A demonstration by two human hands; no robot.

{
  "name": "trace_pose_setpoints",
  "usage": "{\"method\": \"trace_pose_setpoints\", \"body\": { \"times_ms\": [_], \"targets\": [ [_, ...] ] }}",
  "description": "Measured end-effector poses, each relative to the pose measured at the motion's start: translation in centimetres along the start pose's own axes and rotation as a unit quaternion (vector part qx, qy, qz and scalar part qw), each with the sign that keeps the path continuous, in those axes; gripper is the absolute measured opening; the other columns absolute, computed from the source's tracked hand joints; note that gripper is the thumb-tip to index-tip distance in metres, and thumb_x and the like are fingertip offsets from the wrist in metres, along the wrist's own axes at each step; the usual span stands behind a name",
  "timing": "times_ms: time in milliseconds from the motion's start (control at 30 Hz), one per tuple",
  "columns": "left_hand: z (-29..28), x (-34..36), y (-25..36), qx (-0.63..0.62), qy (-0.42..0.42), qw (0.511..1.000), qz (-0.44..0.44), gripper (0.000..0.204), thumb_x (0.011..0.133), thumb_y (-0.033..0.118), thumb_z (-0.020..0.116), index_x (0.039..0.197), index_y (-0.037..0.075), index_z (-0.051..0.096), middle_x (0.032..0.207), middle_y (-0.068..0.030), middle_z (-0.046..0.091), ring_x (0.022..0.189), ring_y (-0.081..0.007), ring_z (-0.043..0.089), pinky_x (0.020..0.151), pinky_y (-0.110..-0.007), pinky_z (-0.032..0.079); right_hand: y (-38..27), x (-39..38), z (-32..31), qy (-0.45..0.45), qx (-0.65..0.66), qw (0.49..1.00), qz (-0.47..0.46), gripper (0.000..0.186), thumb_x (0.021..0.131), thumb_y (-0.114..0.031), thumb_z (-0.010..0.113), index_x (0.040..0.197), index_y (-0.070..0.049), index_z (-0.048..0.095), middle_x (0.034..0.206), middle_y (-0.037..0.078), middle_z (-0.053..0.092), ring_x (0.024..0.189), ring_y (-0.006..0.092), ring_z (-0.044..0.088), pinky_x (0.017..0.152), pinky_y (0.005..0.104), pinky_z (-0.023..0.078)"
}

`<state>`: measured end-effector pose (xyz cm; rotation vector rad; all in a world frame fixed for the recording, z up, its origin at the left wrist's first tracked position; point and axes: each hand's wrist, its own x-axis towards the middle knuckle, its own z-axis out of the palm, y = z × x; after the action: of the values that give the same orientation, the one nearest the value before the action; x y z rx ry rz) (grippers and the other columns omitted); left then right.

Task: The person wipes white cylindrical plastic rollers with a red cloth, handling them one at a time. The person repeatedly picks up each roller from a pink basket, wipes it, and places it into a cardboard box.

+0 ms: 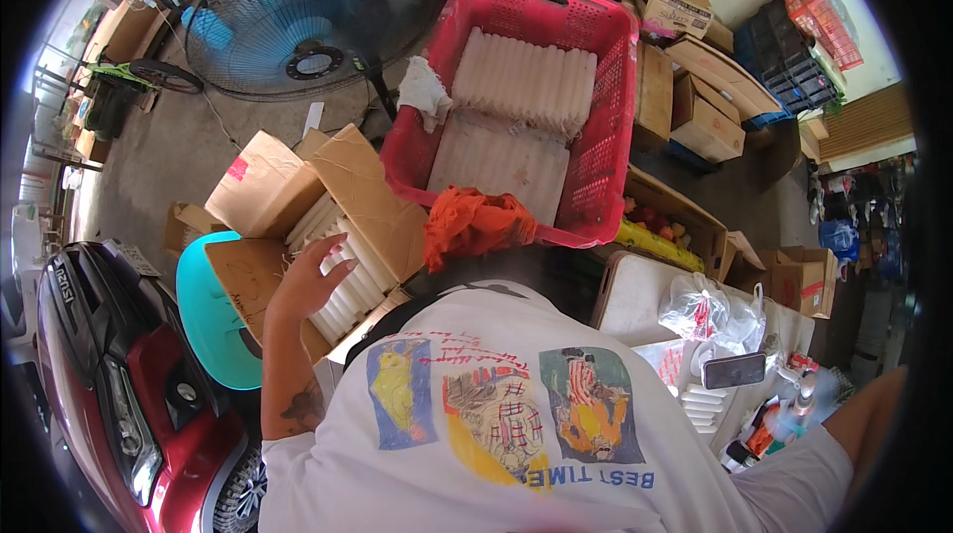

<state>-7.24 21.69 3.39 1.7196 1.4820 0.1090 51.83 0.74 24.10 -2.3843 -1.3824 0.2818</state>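
L hand (301,280), fingers loosely spread, over white sticks (351,303) in cardboard box (367,198), lower L of pink basket (604,171). More sticks (518,81) inside basket, orange rag (475,222) on near rim. Phone (735,370) lower R of basket; R hand out of view, can't tell state.

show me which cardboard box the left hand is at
The open cardboard box of white candle-like sticks by the teal plastic chair; only it has the left hand over its opening.
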Motion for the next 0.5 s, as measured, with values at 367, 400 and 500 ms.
{"method": "trace_pose_setpoints", "body": {
  "times_ms": [367, 400, 500],
  "targets": [
    [-0.3, 1.0, 0.6, -0.018, 0.013, 0.999, 0.047, 0.049, 0.087, 0.028, 0.067, 0.128, 0.004, 0.054, 0.117, -0.0163, 0.059, 0.110, -0.0264, 0.056, 0.092, -0.036, 0.044, 0.5, 3.3, -0.7, -0.010, -0.025, 0.999, 0.042, 0.018, 0.088, -0.020, 0.057, 0.100, -0.008, 0.065, 0.099, 0.009, 0.066, 0.085, 0.0216, 0.062, 0.076, 0.0366, 0.047],
    [-0.4, 0.9, 0.6, -0.018, 0.015, 0.999, 0.049, 0.049, 0.087, 0.029, 0.067, 0.128, 0.004, 0.054, 0.117, -0.0163, 0.059, 0.110, -0.0265, 0.056, 0.092, -0.037, 0.044, -0.3, 3.4, -0.8, -0.008, -0.027, 0.999, 0.036, 0.018, 0.088, -0.020, 0.057, 0.100, -0.008, 0.065, 0.099, 0.009, 0.066, 0.085, 0.0213, 0.062, 0.076, 0.0361, 0.047],
    [-0.8, 1.0, 0.1, -0.005, 0.017, 0.998, 0.054, 0.048, 0.087, 0.029, 0.066, 0.127, 0.004, 0.055, 0.116, -0.0163, 0.060, 0.110, -0.0268, 0.056, 0.092, -0.037, 0.044, -3.7, 4.2, -1.3, 0.010, -0.024, 1.000, -0.009, 0.018, 0.088, -0.020, 0.057, 0.098, -0.008, 0.066, 0.098, 0.008, 0.067, 0.084, 0.0203, 0.062, 0.075, 0.0348, 0.048]
  ]
}}
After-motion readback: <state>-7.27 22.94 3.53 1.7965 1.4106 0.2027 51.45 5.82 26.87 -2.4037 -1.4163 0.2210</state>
